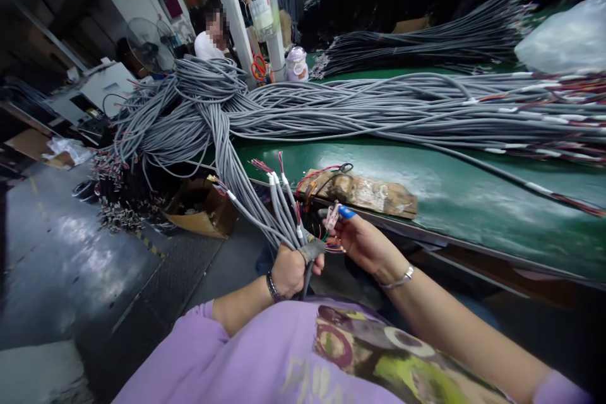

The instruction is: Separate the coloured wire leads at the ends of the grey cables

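My left hand (290, 270) is closed firmly around a bundle of grey cables (246, 192), a grey wrap (312, 250) on the fingers lying across them. Several white-sleeved ends (274, 178) stand up above my grip, I judge so that they sit together and within easy reach. The bundle drapes over the edge of the green worktop (454, 170) from a coiled heap (208, 79), which probably carries the weight so I need hold only this end. My right hand (362, 243) has its fingers curled and partly closed; coloured wires (335, 248) lie just beneath them, beside my left grip. I cannot tell whether I am pinching those wires, or whether the pale pinkish piece (332, 217) by the blue-covered fingertip (347, 211) is held or wrapped on.
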`<state>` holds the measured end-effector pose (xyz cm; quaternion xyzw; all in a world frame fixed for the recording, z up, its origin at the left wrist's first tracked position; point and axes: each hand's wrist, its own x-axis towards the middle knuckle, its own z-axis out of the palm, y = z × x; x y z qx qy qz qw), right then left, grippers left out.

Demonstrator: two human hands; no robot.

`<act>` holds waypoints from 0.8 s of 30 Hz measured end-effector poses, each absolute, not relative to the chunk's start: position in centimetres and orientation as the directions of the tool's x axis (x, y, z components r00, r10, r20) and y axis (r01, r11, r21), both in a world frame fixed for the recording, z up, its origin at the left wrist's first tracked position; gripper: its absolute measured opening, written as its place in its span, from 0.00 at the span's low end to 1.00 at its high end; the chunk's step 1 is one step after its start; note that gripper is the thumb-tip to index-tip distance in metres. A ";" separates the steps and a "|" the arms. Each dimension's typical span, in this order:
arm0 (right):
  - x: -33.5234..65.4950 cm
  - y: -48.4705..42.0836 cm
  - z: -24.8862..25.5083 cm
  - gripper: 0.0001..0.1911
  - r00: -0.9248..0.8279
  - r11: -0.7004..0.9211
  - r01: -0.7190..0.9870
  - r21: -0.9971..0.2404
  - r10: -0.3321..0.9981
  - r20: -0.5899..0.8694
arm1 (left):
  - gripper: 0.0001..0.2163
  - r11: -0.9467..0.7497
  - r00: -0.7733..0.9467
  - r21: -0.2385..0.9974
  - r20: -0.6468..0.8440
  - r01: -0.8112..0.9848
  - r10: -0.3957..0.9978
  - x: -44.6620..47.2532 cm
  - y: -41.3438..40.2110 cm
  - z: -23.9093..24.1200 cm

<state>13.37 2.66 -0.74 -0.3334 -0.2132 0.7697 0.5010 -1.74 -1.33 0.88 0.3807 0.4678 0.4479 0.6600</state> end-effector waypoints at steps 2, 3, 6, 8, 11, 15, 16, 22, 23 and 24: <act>13.2 2.7 -0.6 0.17 -0.272 -0.411 -0.641 -0.648 0.911 -0.309 | 0.18 0.305 0.153 0.918 -0.274 -0.252 0.950 -1.5 -1.1 0.9; 13.1 2.7 -0.5 0.18 -0.268 -0.409 -0.648 -0.643 0.912 -0.310 | 0.17 0.306 0.153 0.916 -0.274 -0.258 0.949 -1.4 -1.0 0.9; 12.8 2.7 -0.4 0.19 -0.247 -0.393 -0.665 -0.636 0.918 -0.310 | 0.17 0.313 0.151 0.913 -0.282 -0.263 0.948 -1.2 -0.7 0.9; 12.7 2.8 -0.5 0.18 -0.234 -0.382 -0.672 -0.634 0.922 -0.308 | 0.17 0.320 0.144 0.909 -0.291 -0.268 0.946 -1.1 -0.5 0.9; 12.7 3.0 -0.7 0.18 -0.212 -0.363 -0.675 -0.642 0.929 -0.302 | 0.16 0.334 0.133 0.901 -0.308 -0.278 0.942 -1.0 -0.4 0.8; 12.7 3.2 -1.1 0.17 -0.174 -0.340 -0.677 -0.653 0.936 -0.307 | 0.15 0.340 0.135 0.902 -0.315 -0.266 0.940 -0.9 -0.4 0.5; 12.7 3.2 -1.2 0.17 -0.170 -0.338 -0.677 -0.654 0.936 -0.309 | 0.14 0.335 0.131 0.905 -0.310 -0.262 0.941 -0.9 -0.4 0.4; 12.6 3.0 -1.3 0.18 -0.192 -0.363 -0.684 -0.632 0.926 -0.325 | 0.14 0.321 0.131 0.918 -0.298 -0.231 0.946 -0.9 -0.3 0.0; 12.6 2.9 -1.3 0.19 -0.211 -0.379 -0.682 -0.625 0.921 -0.328 | 0.14 0.322 0.138 0.918 -0.296 -0.232 0.945 -1.0 -0.4 0.0; 12.7 2.8 -1.3 0.19 -0.234 -0.399 -0.679 -0.616 0.913 -0.333 | 0.14 0.321 0.148 0.917 -0.293 -0.236 0.945 -1.0 -0.4 0.1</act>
